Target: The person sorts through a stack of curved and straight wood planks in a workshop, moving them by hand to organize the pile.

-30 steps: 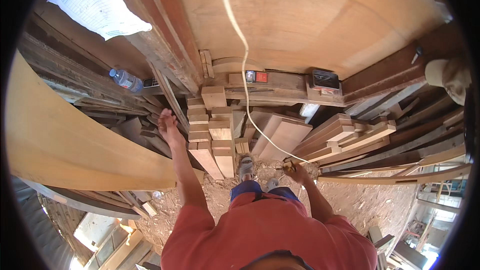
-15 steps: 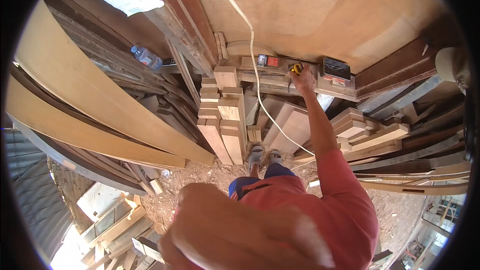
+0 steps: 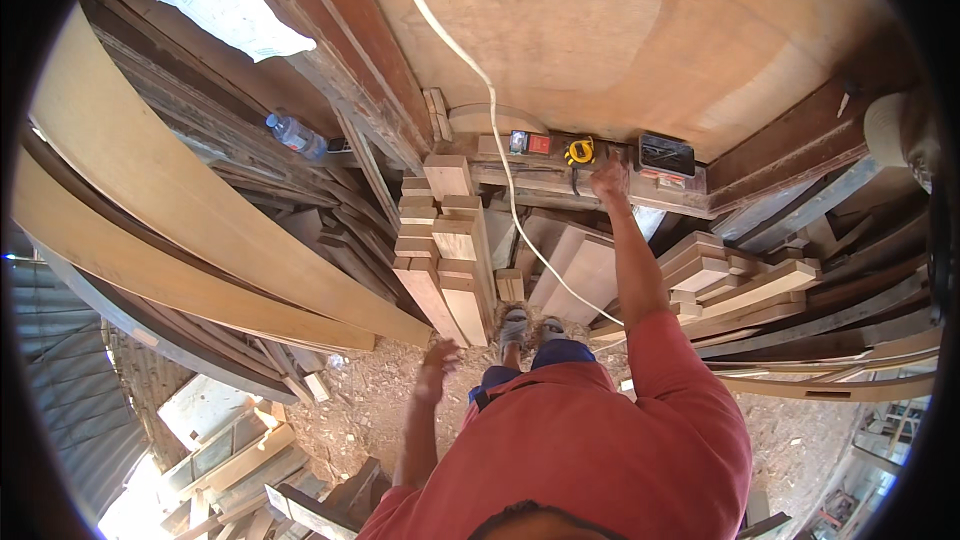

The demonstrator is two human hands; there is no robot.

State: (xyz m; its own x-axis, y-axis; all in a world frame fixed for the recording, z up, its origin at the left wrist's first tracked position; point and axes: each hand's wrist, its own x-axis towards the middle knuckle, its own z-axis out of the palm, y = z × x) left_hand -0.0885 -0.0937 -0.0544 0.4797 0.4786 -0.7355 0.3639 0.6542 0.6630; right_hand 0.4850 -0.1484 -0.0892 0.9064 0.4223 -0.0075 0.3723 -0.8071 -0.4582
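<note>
On the wooden ledge (image 3: 520, 177) along the wall lies a yellow and black tape measure (image 3: 579, 151), its dark strap hanging over the edge. Just right of it, my right hand (image 3: 610, 182) reaches to the ledge, fingers stretched forward and apart from the tape measure; I see nothing held in it. Beyond that hand is a black case or tray (image 3: 666, 154) with a dark glossy top. My left hand (image 3: 434, 370) hangs low over the sawdust-covered floor, fingers loosely spread and holding nothing, near the foot of an upright stack of cut boards (image 3: 458, 230).
A small red and black packet (image 3: 530, 143) sits left of the tape measure. A white cable (image 3: 497, 120) runs down across the middle. Long curved planks (image 3: 180, 180) lean at left, beside a water bottle (image 3: 297, 137). More cut lumber (image 3: 750, 280) is piled at right.
My right hand has let go of the tape measure, which now rests on the ledge, and moved slightly right. The left hand has dropped from close before the camera to low at the left.
</note>
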